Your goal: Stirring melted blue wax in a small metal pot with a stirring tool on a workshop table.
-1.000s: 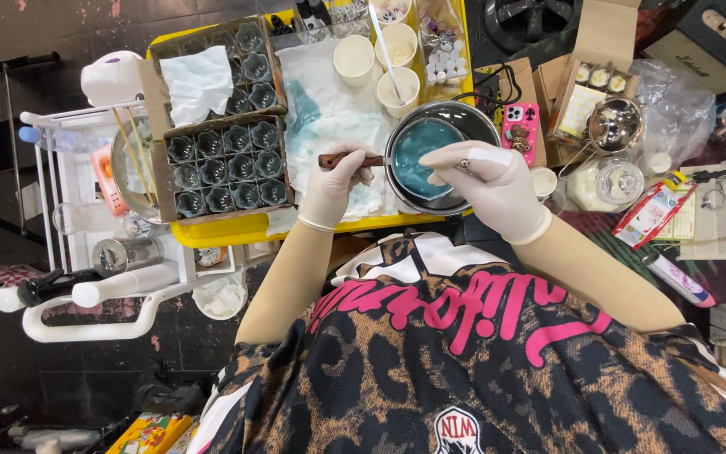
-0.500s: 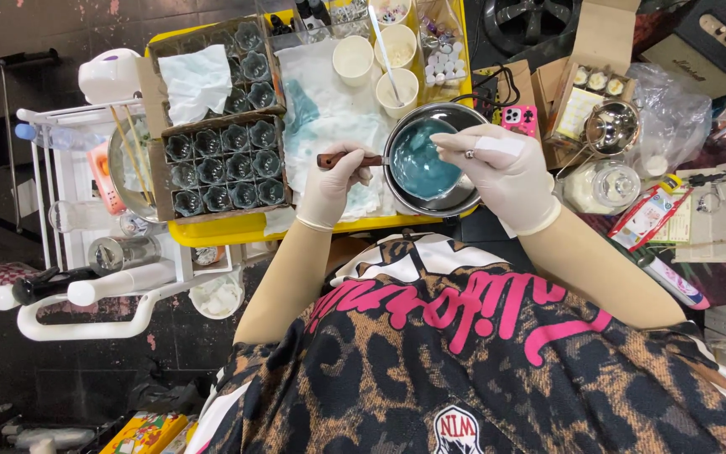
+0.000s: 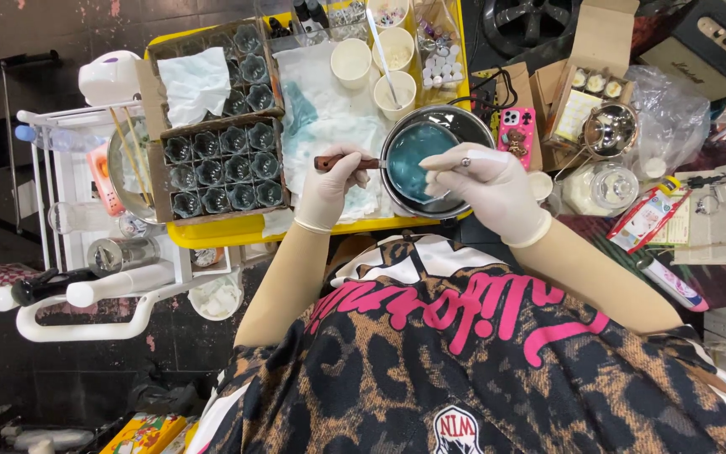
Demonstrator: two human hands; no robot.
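2 gloved hands: pan (image 3: 467,123) handle (image 3: 324,162) is being gripped by left hand (image 3: 329,183); blue liquid (image 3: 409,153) is seemingly being stirred by right hand (image 3: 491,187), fingers pinched together, their content not discernible. A level pan is being called for.

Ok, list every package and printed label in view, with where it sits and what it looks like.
Open cardboard box: upper right, brown, holding small round tins and a pale card.
Flat pouch: right of the glass jar, red and white.
Printed paper sheet: far right, cream.
Yellow carton: bottom left, bright multicoloured print.
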